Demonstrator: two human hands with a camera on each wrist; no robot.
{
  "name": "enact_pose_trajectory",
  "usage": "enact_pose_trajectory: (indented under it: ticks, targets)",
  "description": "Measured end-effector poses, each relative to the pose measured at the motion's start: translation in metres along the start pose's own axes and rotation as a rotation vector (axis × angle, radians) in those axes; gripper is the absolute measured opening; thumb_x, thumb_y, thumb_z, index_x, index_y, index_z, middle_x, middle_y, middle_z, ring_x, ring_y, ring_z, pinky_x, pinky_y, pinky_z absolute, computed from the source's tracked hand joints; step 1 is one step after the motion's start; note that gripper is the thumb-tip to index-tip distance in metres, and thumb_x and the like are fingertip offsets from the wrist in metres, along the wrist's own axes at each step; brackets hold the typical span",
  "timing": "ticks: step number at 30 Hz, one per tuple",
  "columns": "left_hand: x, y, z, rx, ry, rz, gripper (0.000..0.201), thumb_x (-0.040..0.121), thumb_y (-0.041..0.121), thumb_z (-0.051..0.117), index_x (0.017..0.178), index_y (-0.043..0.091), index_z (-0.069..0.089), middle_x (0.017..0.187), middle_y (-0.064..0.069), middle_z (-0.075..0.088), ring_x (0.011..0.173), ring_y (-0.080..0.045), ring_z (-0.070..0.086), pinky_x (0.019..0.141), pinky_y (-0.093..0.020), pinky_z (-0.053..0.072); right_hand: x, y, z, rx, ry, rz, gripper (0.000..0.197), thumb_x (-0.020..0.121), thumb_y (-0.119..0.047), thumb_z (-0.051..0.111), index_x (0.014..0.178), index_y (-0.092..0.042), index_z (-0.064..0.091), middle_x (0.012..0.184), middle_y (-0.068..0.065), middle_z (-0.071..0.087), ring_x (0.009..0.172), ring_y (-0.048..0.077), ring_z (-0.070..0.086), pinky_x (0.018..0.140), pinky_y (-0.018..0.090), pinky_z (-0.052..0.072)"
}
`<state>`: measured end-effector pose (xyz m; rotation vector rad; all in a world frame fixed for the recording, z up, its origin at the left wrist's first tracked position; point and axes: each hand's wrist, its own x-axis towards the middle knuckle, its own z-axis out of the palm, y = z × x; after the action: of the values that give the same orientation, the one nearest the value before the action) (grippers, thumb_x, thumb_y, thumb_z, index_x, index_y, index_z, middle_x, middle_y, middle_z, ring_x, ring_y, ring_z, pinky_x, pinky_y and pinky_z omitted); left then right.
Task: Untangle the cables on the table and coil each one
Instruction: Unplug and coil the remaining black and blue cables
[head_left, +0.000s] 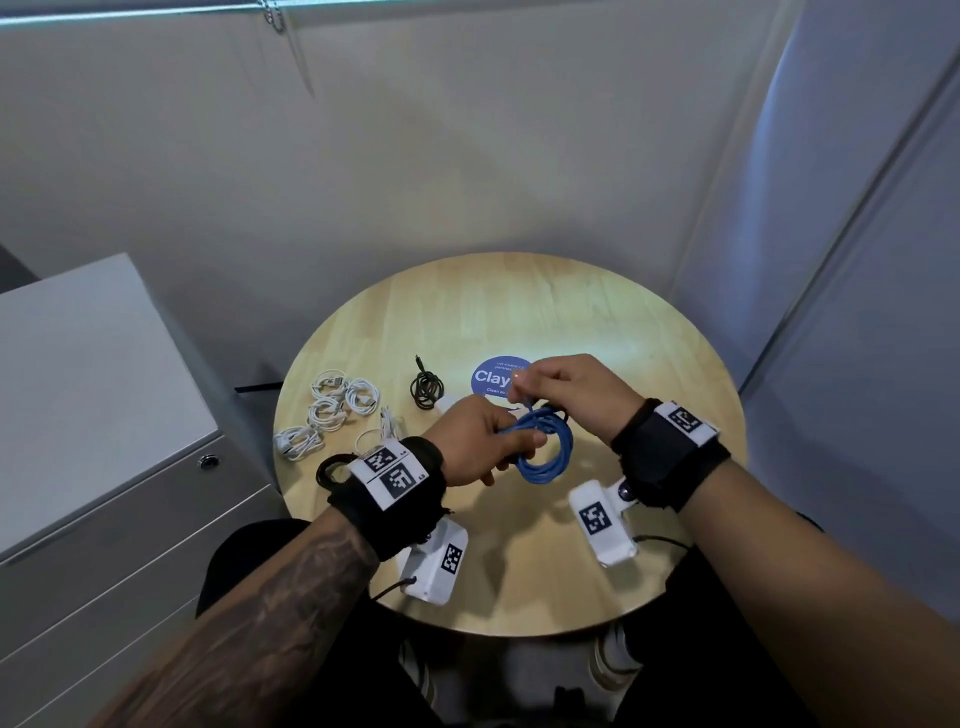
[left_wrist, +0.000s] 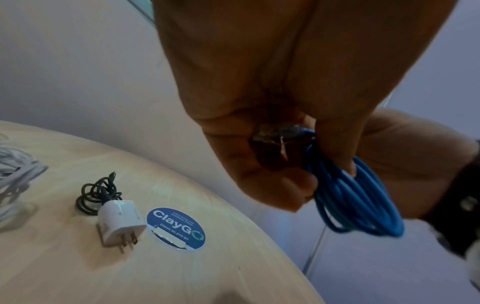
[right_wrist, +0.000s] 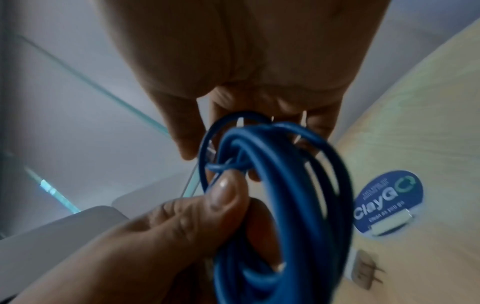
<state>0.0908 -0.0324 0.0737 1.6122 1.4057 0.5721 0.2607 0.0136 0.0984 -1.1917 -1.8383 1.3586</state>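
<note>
A blue cable (head_left: 546, 448) hangs as a coil of several loops above the round wooden table (head_left: 649, 364). My left hand (head_left: 480, 441) grips the coil (left_wrist: 355, 201) at its side, thumb (right_wrist: 223, 197) pressed on the loops (right_wrist: 283, 205). My right hand (head_left: 561, 389) pinches the cable's loose end just above the coil; its clear plug shows between the fingers (left_wrist: 275, 135). A black cable (head_left: 426, 387) lies coiled on the table, attached to a white charger (left_wrist: 119, 220). Several white coiled cables (head_left: 332, 410) lie at the table's left.
A blue round sticker (head_left: 493, 376) marks the table's middle. A grey drawer cabinet (head_left: 93, 415) stands to the left of the table. Walls close in behind and to the right. Bare wood shows on the table's right half.
</note>
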Motion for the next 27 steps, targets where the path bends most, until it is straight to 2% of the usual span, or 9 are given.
enact_pose_trajectory:
  ticks: [4, 7, 9, 13, 15, 18, 21, 24, 27]
  targets:
    - [-0.001, -0.003, -0.007, -0.079, 0.084, 0.011, 0.030, 0.091, 0.031, 0.068, 0.081, 0.003, 0.076, 0.059, -0.005, 0.055, 0.049, -0.017, 0.049, 0.048, -0.028, 0.051, 0.009, -0.006, -0.019, 0.188, 0.306, -0.067, 0.031, 0.098, -0.031, 0.058, 0.072, -0.019, 0.071, 0.083, -0.003, 0.070, 0.081, 0.011, 0.061, 0.075, 0.025, 0.049]
    - [-0.004, -0.003, -0.006, -0.159, 0.100, 0.034, 0.029, 0.091, 0.030, 0.067, 0.080, 0.006, 0.076, 0.056, -0.001, 0.051, 0.053, -0.019, 0.048, 0.048, -0.030, 0.050, 0.015, -0.003, -0.022, 0.288, 0.403, -0.047, 0.033, 0.097, -0.030, 0.059, 0.066, -0.020, 0.068, 0.083, -0.005, 0.071, 0.083, 0.013, 0.062, 0.074, 0.027, 0.048]
    - [-0.005, -0.002, -0.005, -0.209, 0.108, 0.061, 0.028, 0.093, 0.029, 0.065, 0.077, 0.008, 0.075, 0.054, 0.001, 0.050, 0.052, -0.017, 0.046, 0.047, -0.030, 0.047, 0.016, 0.001, -0.018, 0.350, 0.436, -0.002, 0.031, 0.096, -0.031, 0.059, 0.070, -0.017, 0.068, 0.084, -0.007, 0.071, 0.081, 0.013, 0.060, 0.071, 0.027, 0.045]
    - [-0.009, -0.007, -0.007, -0.276, 0.197, 0.073, 0.035, 0.095, 0.033, 0.062, 0.078, 0.005, 0.073, 0.053, -0.001, 0.049, 0.048, -0.016, 0.044, 0.048, -0.029, 0.044, 0.010, 0.016, -0.007, 0.539, 0.364, 0.068, 0.017, 0.095, -0.021, 0.062, 0.080, -0.014, 0.066, 0.083, -0.001, 0.067, 0.072, 0.013, 0.056, 0.059, 0.023, 0.043]
    - [-0.010, -0.012, -0.010, -0.312, 0.255, 0.068, 0.036, 0.096, 0.032, 0.061, 0.079, 0.003, 0.073, 0.056, -0.006, 0.051, 0.050, -0.019, 0.045, 0.047, -0.029, 0.044, 0.002, 0.028, 0.000, 0.583, 0.300, 0.085, 0.009, 0.092, -0.008, 0.063, 0.085, -0.014, 0.064, 0.080, 0.005, 0.066, 0.072, 0.016, 0.059, 0.059, 0.023, 0.046]
    - [-0.009, -0.013, -0.010, -0.279, 0.272, 0.060, 0.035, 0.096, 0.032, 0.060, 0.079, 0.004, 0.073, 0.057, -0.008, 0.052, 0.048, -0.021, 0.046, 0.047, -0.027, 0.044, -0.008, 0.038, 0.015, 0.503, 0.195, 0.072, 0.014, 0.093, -0.001, 0.060, 0.094, -0.013, 0.066, 0.082, 0.007, 0.069, 0.073, 0.019, 0.066, 0.068, 0.030, 0.057]
    - [-0.007, -0.011, -0.006, -0.169, 0.288, 0.023, 0.035, 0.096, 0.032, 0.060, 0.077, 0.006, 0.073, 0.053, -0.001, 0.052, 0.041, -0.015, 0.046, 0.047, -0.024, 0.043, -0.013, 0.035, 0.028, 0.376, 0.163, 0.097, 0.020, 0.092, -0.001, 0.060, 0.096, -0.019, 0.070, 0.086, 0.004, 0.074, 0.078, 0.019, 0.070, 0.072, 0.035, 0.058]
    - [-0.003, -0.013, -0.006, -0.054, 0.361, 0.013, 0.033, 0.095, 0.031, 0.062, 0.073, 0.008, 0.070, 0.047, 0.010, 0.050, 0.041, -0.006, 0.044, 0.048, -0.020, 0.040, -0.016, 0.029, 0.028, 0.560, 0.214, 0.189, 0.021, 0.095, -0.006, 0.053, 0.097, -0.015, 0.072, 0.088, 0.007, 0.073, 0.079, 0.023, 0.067, 0.066, 0.033, 0.053]
    - [-0.001, -0.013, -0.005, 0.093, 0.409, 0.050, 0.028, 0.094, 0.028, 0.063, 0.074, 0.009, 0.071, 0.058, 0.004, 0.057, 0.054, -0.010, 0.049, 0.052, -0.017, 0.036, -0.019, 0.027, 0.032, 0.488, 0.175, 0.143, 0.010, 0.094, -0.018, 0.061, 0.093, -0.014, 0.070, 0.086, 0.006, 0.071, 0.082, 0.019, 0.064, 0.075, 0.036, 0.051]
